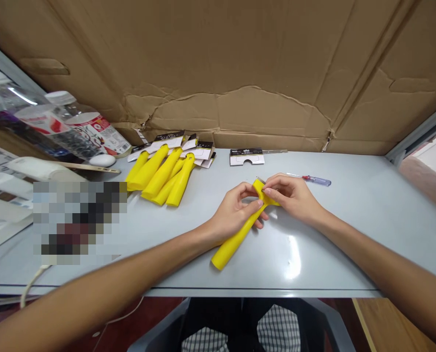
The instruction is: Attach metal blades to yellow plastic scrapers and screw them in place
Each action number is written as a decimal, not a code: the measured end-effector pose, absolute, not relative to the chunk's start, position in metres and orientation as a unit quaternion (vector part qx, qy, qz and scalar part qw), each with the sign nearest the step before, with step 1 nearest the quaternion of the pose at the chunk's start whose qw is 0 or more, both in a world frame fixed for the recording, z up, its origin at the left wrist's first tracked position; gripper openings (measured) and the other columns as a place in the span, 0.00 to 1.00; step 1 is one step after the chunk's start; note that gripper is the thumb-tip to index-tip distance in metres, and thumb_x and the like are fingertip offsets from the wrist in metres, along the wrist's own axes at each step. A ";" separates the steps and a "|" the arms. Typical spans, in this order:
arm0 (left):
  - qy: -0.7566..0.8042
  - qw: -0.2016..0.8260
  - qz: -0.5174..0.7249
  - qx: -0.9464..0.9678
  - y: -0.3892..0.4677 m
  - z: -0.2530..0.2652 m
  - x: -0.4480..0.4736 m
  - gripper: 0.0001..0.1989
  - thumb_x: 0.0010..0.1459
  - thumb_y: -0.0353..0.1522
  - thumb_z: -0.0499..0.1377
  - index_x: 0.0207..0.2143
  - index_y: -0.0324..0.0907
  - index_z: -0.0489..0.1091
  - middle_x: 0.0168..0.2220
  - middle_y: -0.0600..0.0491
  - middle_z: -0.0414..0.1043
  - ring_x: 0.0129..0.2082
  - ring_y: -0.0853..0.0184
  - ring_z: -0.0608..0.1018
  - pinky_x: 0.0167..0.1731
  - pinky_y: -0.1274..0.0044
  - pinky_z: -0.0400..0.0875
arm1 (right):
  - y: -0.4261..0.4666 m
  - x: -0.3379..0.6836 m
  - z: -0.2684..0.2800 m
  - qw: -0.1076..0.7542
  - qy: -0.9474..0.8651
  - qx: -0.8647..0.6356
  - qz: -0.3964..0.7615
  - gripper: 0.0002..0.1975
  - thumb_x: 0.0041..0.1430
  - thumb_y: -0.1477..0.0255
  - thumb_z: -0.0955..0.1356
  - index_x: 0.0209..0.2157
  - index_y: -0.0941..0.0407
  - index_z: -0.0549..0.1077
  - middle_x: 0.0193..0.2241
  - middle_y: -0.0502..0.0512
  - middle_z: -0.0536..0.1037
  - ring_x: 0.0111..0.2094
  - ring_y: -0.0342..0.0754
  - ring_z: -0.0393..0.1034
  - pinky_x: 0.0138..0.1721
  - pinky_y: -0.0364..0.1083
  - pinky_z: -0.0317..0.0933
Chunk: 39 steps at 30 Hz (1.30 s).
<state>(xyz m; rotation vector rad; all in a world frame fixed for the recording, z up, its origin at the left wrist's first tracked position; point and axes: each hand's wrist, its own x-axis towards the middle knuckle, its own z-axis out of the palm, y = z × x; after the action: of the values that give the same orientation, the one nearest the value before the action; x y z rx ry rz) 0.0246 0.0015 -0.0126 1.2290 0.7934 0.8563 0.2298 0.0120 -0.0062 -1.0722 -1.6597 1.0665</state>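
A yellow scraper [236, 244] with a long round handle lies slantwise above the table, its head pointing away from me. My left hand [236, 208] is closed round the upper handle, just below the head. At the head, my right hand [287, 193] is pinched against the right side; a small shiny metal edge shows at the top. Whether the right fingertips also hold a small part is hidden. Just beyond the right hand lies a screwdriver [318, 181] with a clear purplish handle.
Several yellow scrapers [163, 178] with card sleeves are piled at the back left. A single card sleeve [246, 157] lies near the cardboard wall [240, 58]. Plastic bottles [93, 129], a white mouse [102, 160] and a blurred-out object [78, 220] occupy the left side.
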 end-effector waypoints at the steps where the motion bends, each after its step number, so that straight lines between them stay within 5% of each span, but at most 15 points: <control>1: 0.353 0.662 0.378 0.543 0.002 -0.012 0.025 0.15 0.63 0.38 0.69 0.43 0.42 0.68 0.61 0.39 0.73 0.30 0.65 0.86 0.25 0.71 0.81 | 0.012 0.229 -0.006 0.434 -0.666 -0.430 0.428 0.11 0.64 0.60 0.74 0.37 0.52 0.82 0.41 0.55 0.79 0.40 0.50 0.76 0.42 0.53 0.69; 14: 0.362 0.672 0.374 0.527 0.000 -0.008 0.024 0.16 0.62 0.38 0.70 0.43 0.41 0.68 0.56 0.39 0.76 0.29 0.66 0.85 0.25 0.73 0.80 | 0.013 0.232 -0.012 0.439 -0.669 -0.414 0.435 0.09 0.66 0.61 0.74 0.37 0.52 0.82 0.44 0.55 0.79 0.43 0.49 0.77 0.47 0.53 0.70; 22: 0.358 0.662 0.369 0.545 -0.002 -0.008 0.024 0.18 0.63 0.39 0.69 0.44 0.40 0.67 0.57 0.38 0.75 0.29 0.68 0.85 0.25 0.74 0.79 | 0.010 0.228 -0.011 0.424 -0.635 -0.449 0.465 0.11 0.65 0.61 0.75 0.39 0.53 0.76 0.35 0.50 0.81 0.33 0.46 0.75 0.37 0.49 0.67; 30: 0.355 0.653 0.358 0.565 -0.001 -0.010 0.024 0.16 0.65 0.39 0.67 0.45 0.41 0.66 0.34 0.51 0.79 0.24 0.68 0.81 0.25 0.74 0.76 | 0.008 0.224 -0.011 0.434 -0.616 -0.473 0.456 0.13 0.61 0.60 0.76 0.39 0.53 0.75 0.35 0.52 0.83 0.31 0.47 0.75 0.36 0.50 0.67; 34: 0.360 0.645 0.355 0.573 -0.002 -0.009 0.024 0.16 0.66 0.39 0.66 0.46 0.41 0.66 0.33 0.51 0.79 0.22 0.69 0.80 0.24 0.74 0.75 | 0.005 0.217 -0.011 0.431 -0.617 -0.489 0.441 0.15 0.61 0.58 0.76 0.38 0.53 0.75 0.34 0.52 0.83 0.30 0.47 0.75 0.35 0.49 0.67; 37: 0.366 0.642 0.360 0.570 -0.001 -0.009 0.024 0.15 0.65 0.39 0.65 0.45 0.41 0.65 0.34 0.51 0.79 0.22 0.68 0.80 0.23 0.74 0.75 | 0.010 0.230 0.001 0.427 -0.659 -0.483 0.387 0.15 0.64 0.56 0.74 0.39 0.53 0.77 0.37 0.54 0.84 0.34 0.49 0.78 0.37 0.49 0.70; 39: 0.374 0.641 0.365 0.562 0.000 -0.010 0.024 0.14 0.65 0.38 0.65 0.44 0.41 0.65 0.35 0.50 0.79 0.22 0.68 0.81 0.24 0.74 0.75 | 0.020 0.254 0.015 0.439 -0.720 -0.481 0.240 0.12 0.66 0.59 0.71 0.38 0.54 0.79 0.39 0.56 0.84 0.39 0.51 0.78 0.41 0.51 0.70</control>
<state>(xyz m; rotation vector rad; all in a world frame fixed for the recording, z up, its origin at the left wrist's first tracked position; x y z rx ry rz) 0.0240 -0.0002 -0.0100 1.2822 0.8529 0.8330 0.2544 0.0199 0.0151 -1.1958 -1.7894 0.5967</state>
